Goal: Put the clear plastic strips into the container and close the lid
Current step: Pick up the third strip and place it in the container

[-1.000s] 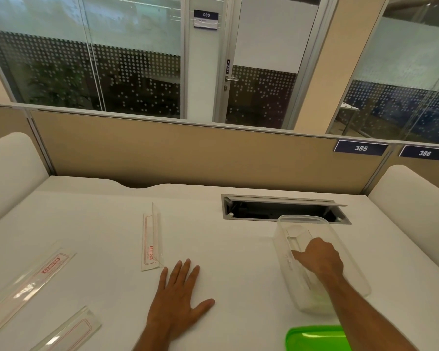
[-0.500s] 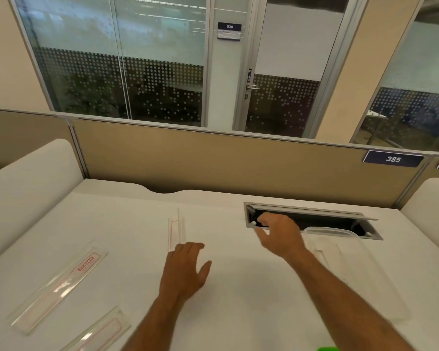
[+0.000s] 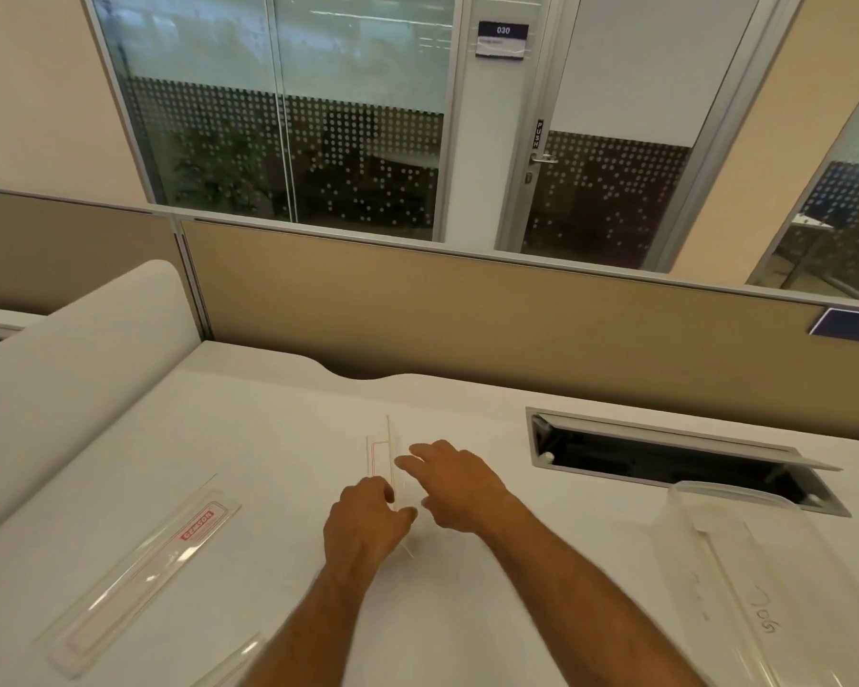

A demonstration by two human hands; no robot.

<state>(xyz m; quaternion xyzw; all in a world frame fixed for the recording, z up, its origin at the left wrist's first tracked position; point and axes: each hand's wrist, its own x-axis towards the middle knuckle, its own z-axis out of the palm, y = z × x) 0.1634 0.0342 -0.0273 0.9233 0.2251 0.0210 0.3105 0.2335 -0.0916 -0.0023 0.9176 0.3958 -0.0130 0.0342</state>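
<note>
Strip (image 3: 380, 456) on bench (image 3: 269, 414), long axis running away from person; left hand (image 3: 363, 525) pinches near end, right hand (image 3: 450, 483) open just beside; container (image 3: 745, 562) right.

Single view, from a wide-angle camera worn on the person's head. It looks forward and down across the white desk (image 3: 219, 438), close enough that both forearms enter from the lower edge and fill the near field. The far part of the frame takes in the tan partition (image 3: 467, 314) behind the desk and the glass wall (image 3: 279, 116) beyond. Straight lines bow toward the edges.
</note>
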